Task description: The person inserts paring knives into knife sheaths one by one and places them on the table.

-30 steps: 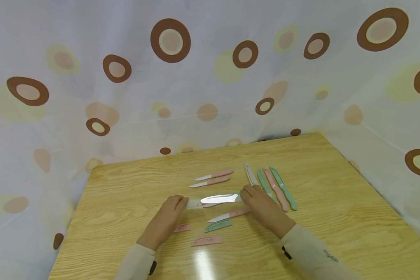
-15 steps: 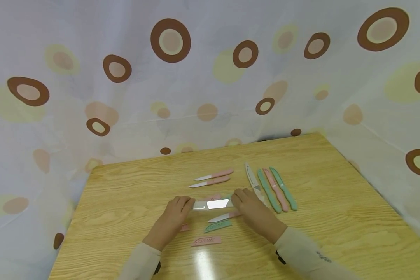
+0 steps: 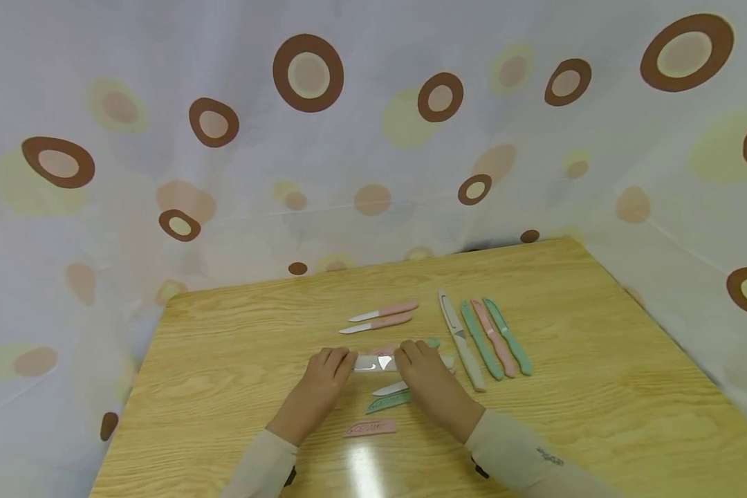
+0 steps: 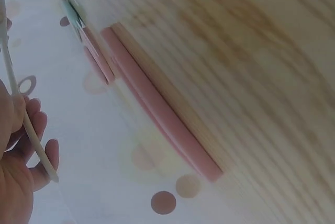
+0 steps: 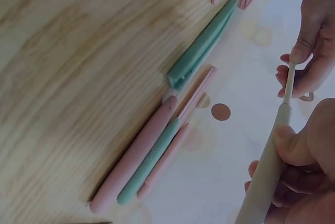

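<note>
Head view: one white knife (image 3: 386,363), sheath (image 3: 365,364) over at least part of its blade, above the table (image 3: 224,401) between left hand (image 3: 321,377) and right hand (image 3: 429,380), presumably held endwise to align the parts; a row of knives (image 3: 492,337) alongside, apparently grouped. Left wrist: fingers pinching the sheath's end against the thumb, pink cover (image 4: 162,109) nearby. Right wrist: fingers curled round the pale handle (image 5: 266,171), thumb against it, likely for steadiness.
</note>
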`<state>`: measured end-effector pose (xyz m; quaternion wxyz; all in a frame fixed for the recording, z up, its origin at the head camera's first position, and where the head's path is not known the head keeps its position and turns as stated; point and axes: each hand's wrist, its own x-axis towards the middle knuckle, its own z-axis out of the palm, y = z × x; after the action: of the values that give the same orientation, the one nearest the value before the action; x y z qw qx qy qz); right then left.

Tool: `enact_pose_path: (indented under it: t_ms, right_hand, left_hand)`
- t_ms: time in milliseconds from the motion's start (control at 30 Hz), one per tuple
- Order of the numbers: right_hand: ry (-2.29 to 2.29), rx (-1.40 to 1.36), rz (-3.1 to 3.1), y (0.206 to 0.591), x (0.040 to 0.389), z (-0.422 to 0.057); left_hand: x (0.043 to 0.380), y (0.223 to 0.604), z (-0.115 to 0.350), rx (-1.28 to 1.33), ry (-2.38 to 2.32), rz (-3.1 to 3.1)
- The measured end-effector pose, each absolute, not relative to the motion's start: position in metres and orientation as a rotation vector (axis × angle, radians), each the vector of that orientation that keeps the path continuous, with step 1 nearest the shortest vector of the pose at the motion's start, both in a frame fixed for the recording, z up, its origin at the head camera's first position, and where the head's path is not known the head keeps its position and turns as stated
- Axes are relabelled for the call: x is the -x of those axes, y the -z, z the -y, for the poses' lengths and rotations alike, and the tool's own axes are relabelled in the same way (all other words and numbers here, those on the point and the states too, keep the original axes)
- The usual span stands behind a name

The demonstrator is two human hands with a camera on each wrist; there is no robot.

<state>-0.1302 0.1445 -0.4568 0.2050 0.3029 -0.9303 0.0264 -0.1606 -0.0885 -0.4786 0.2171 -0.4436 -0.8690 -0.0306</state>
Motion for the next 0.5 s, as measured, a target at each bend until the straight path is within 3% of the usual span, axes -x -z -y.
enact_pose_path:
  t_ms: [300, 500]
  right_hand:
    - [-0.156, -0.781, 2.661, 0.467, 0.131, -0.139]
    - [-0.212, -0.67, 2.752, 0.467, 0.139, -0.157]
  left_hand:
    - [0.162, 0.475, 0.095, 1.242, 0.38, 2.502]
    - [0.169, 0.478, 0.11, 1.046, 0.375, 2.512]
